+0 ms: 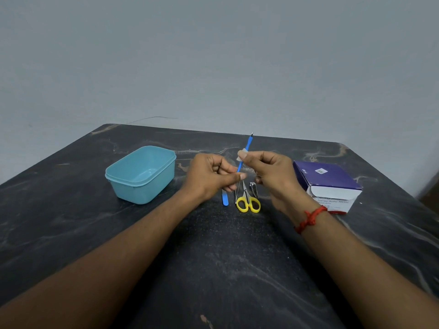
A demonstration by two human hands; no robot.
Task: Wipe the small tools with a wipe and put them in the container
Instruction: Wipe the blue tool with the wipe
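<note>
Above pinching left hand [209,176], blue tool [247,146] juts (right hand [273,172] pinches wipe [242,155]).

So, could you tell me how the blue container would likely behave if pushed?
The blue container looks like thin plastic and sits empty, so it is probably light. Being wide and low, it would likely slide on the smooth table rather than tip.

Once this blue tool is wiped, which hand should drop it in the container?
Left, probably. The left hand grips the blue cuticle pusher and the teal container sits on its side; the right hand pinches the wipe.
</note>
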